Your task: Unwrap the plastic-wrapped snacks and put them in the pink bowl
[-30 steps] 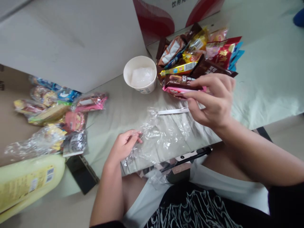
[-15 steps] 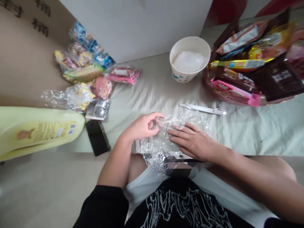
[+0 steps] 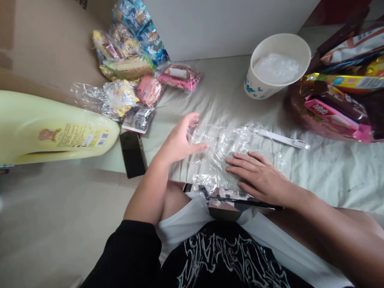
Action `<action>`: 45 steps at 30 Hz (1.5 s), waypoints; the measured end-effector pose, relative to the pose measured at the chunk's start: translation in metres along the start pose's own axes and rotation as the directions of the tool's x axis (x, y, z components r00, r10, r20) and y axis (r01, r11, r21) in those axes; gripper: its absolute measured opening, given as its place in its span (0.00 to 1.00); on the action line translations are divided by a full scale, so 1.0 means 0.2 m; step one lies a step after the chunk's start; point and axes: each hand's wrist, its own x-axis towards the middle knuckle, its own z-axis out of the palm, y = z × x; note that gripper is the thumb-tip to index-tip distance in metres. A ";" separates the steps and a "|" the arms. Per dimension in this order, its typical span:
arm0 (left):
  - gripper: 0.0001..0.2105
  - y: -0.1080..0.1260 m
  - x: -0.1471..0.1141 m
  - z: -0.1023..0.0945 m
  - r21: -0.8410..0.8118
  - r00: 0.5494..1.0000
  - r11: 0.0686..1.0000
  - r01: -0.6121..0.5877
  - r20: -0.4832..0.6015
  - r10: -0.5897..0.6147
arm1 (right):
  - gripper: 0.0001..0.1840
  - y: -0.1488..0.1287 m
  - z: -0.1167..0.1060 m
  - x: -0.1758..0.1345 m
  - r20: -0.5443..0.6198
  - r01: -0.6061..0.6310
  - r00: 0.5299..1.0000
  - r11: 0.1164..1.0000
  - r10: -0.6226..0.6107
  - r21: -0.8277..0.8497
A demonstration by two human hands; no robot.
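A crinkled clear plastic bag (image 3: 214, 160) lies spread on the pale cloth in front of me, its near side hanging over the edge. My right hand (image 3: 255, 174) rests flat on its right part, fingers stretched out. At the upper left of the plastic, my left hand (image 3: 184, 138) has its thumb and fingers wide apart; whether it touches the film I cannot tell. Just beyond the plastic's far right corner lies a pair of white tweezers (image 3: 282, 138). A dark flat item with a panda-like print (image 3: 234, 195) shows under the plastic's near edge, by my lap.
Behind stands a paper tub (image 3: 261, 86) with whitish contents. A basket of packaged snacks (image 3: 297, 116) is at the right. Several wrapped snacks (image 3: 147, 90), a black phone (image 3: 133, 155) and a pale yellow bottle (image 3: 60, 148) lie left, near a cardboard box (image 3: 51, 52).
My left hand has opened from a curled shape, thumb and fingers spreading apart. My right hand stays flat on the plastic. The whole view has shifted, so the tub and basket appear farther right.
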 end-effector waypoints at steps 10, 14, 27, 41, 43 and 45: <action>0.11 -0.13 0.08 -0.15 -0.077 0.981 0.981 0.176 -0.075 -0.181 | 0.23 0.01 -0.01 0.00 0.023 0.020 1.000 0.999 -0.019 -0.036; 0.09 -0.02 0.06 -0.13 0.045 0.717 0.998 -0.046 -0.694 0.065 | 0.23 0.00 -0.01 0.00 0.019 0.015 1.000 0.999 -0.014 -0.034; 0.12 0.22 -0.19 0.31 0.394 0.929 0.852 -0.344 0.277 0.247 | 0.23 0.00 0.02 0.00 -0.009 0.017 1.000 0.998 -0.018 -0.063; 0.16 0.07 0.23 0.31 0.010 0.971 0.973 -0.232 -0.046 0.233 | 0.21 0.00 0.01 0.02 -0.036 0.011 0.999 1.000 -0.011 -0.008; 0.09 0.07 0.24 0.31 -0.015 0.973 0.975 -0.220 -0.073 0.219 | 0.21 0.00 0.01 0.03 -0.051 0.015 0.999 1.000 -0.015 0.008; 0.08 0.06 0.25 0.29 -0.060 0.965 0.972 -0.228 -0.146 0.218 | 0.21 0.01 0.02 0.03 -0.064 0.017 0.998 1.000 -0.015 0.019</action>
